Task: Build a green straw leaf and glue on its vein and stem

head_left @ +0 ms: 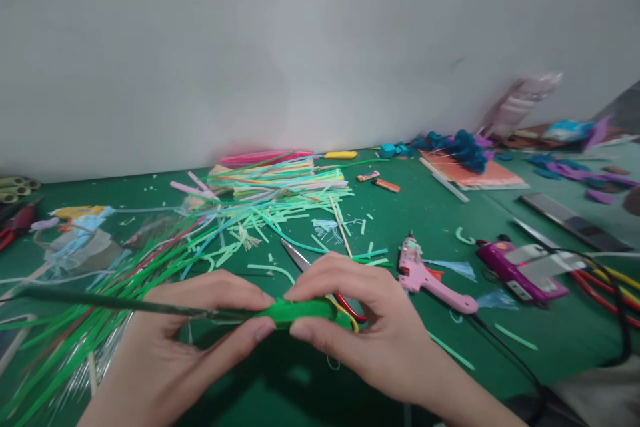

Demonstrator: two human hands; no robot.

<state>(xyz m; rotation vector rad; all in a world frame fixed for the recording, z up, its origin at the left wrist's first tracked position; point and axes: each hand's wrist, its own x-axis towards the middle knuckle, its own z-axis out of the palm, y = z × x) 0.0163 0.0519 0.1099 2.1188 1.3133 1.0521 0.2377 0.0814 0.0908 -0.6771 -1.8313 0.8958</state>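
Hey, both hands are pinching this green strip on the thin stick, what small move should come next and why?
Probably roll the green strip a bit further around the thin stick: the right hand pinches it, the left hand grips the stick beside it, and part of the strip looks unwound.

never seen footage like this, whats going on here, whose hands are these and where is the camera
No machine here. One camera sits on a person's head, looking down at that person's own two bare hands. The left hand and right hand pinch a green strip wound round the end of a thin dark stick that runs off to the left. They work over a green table strewn with coloured paper strips. Scissors lie just behind the hands, with a pink glue gun to their right.
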